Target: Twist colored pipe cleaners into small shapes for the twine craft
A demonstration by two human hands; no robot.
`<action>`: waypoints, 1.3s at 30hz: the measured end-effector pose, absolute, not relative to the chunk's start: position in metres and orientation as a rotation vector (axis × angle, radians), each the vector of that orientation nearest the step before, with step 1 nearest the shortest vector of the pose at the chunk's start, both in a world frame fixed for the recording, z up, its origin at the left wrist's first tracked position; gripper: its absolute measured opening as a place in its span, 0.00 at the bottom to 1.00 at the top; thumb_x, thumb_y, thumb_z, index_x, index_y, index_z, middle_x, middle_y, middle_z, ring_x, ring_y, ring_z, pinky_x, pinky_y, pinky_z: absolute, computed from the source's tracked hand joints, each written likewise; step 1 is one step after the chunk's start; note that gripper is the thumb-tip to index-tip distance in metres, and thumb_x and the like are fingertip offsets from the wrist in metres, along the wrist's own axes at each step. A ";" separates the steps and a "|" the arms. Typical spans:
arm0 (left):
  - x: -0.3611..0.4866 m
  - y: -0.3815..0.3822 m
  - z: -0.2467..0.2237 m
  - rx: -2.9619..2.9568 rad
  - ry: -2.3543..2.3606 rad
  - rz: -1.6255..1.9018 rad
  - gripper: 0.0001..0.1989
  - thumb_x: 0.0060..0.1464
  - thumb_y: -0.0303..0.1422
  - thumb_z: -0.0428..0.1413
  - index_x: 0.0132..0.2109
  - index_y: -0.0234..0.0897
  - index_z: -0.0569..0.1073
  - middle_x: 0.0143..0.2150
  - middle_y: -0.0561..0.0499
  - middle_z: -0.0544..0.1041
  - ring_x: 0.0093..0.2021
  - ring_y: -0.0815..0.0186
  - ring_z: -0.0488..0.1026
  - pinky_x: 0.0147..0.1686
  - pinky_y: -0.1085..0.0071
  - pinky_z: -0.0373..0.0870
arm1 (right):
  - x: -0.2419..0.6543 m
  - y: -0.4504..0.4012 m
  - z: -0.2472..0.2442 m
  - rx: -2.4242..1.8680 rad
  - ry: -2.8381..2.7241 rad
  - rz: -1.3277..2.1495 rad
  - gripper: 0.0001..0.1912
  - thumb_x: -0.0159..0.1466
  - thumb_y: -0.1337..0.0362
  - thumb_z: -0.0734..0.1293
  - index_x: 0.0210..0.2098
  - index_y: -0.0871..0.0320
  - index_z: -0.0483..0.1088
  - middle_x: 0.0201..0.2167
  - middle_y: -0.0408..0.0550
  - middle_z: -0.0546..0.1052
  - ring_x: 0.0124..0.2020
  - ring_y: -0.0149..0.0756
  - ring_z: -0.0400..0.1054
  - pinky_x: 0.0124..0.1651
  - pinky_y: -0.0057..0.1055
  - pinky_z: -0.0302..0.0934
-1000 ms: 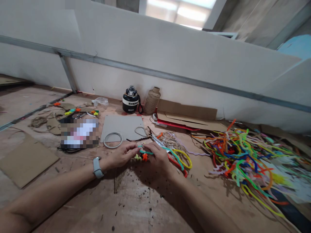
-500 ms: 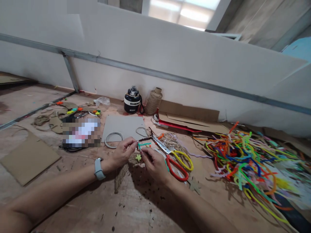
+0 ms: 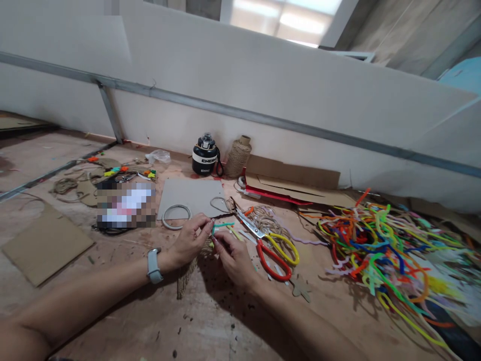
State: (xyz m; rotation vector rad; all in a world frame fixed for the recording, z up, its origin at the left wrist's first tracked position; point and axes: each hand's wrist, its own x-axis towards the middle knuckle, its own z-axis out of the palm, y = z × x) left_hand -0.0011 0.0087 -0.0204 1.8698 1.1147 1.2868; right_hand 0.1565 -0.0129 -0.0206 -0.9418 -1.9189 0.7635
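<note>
A teal pipe cleaner (image 3: 224, 224) is pinched between my two hands, with one end sticking out to the right. My left hand (image 3: 193, 235), a watch on its wrist, closes thumb and fingers on it from the left. My right hand (image 3: 235, 255) grips it from the right with bent fingers. Below them lies a piece covered in rows of brown twine (image 3: 185, 281), partly hidden by my hands. Scissors (image 3: 259, 234) with one red and one yellow handle rest open just right of my right hand.
Tangled colourful pipe cleaners (image 3: 376, 250) heap up at the right. A tape roll (image 3: 165, 220) sits by a grey board (image 3: 199, 188). Behind stand a black bottle (image 3: 204, 163) and a twine spool (image 3: 238, 158). Cut cardboard (image 3: 48, 245) lies at the left.
My right hand has shifted slightly left and closer to my left hand, now covering most of the yellow flower on the twine piece. The teal pipe cleaner is bent differently between the fingers.
</note>
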 end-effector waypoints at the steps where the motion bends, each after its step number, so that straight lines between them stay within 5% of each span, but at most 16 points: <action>1: -0.001 0.009 -0.021 1.867 1.115 1.288 0.12 0.62 0.34 0.46 0.30 0.37 0.65 0.29 0.53 0.66 0.31 0.66 0.64 0.34 0.70 0.62 | 0.156 -0.013 -0.021 -0.940 -1.920 0.766 0.08 0.68 0.66 0.60 0.39 0.57 0.71 0.32 0.46 0.75 0.32 0.33 0.67 0.37 0.28 0.63; 13: 0.001 0.009 -0.022 1.721 1.165 1.204 0.14 0.60 0.39 0.47 0.30 0.38 0.66 0.28 0.53 0.67 0.31 0.65 0.64 0.33 0.69 0.64 | 0.157 -0.013 -0.026 -0.964 -1.994 0.704 0.09 0.67 0.68 0.59 0.39 0.57 0.70 0.33 0.48 0.76 0.33 0.35 0.68 0.38 0.30 0.62; 20: -0.006 0.016 -0.029 1.606 1.143 1.208 0.20 0.65 0.42 0.38 0.37 0.37 0.70 0.31 0.50 0.71 0.34 0.63 0.69 0.38 0.67 0.68 | 0.160 -0.013 -0.018 -1.079 -1.868 0.726 0.08 0.69 0.64 0.59 0.41 0.57 0.69 0.31 0.46 0.75 0.32 0.35 0.68 0.36 0.30 0.62; 29: 0.000 0.013 -0.023 1.626 1.026 1.202 0.22 0.60 0.49 0.46 0.26 0.38 0.63 0.26 0.54 0.64 0.29 0.66 0.62 0.33 0.70 0.64 | 0.159 -0.012 -0.027 -0.994 -1.923 0.691 0.07 0.69 0.65 0.59 0.40 0.56 0.69 0.35 0.48 0.75 0.35 0.35 0.68 0.40 0.31 0.62; 39: -0.005 0.013 -0.021 1.545 0.954 1.162 0.17 0.59 0.47 0.50 0.40 0.38 0.73 0.36 0.49 0.75 0.40 0.62 0.70 0.42 0.67 0.67 | 0.162 -0.012 -0.015 -1.005 -1.956 0.729 0.08 0.68 0.65 0.60 0.38 0.57 0.70 0.32 0.47 0.75 0.33 0.34 0.68 0.39 0.30 0.62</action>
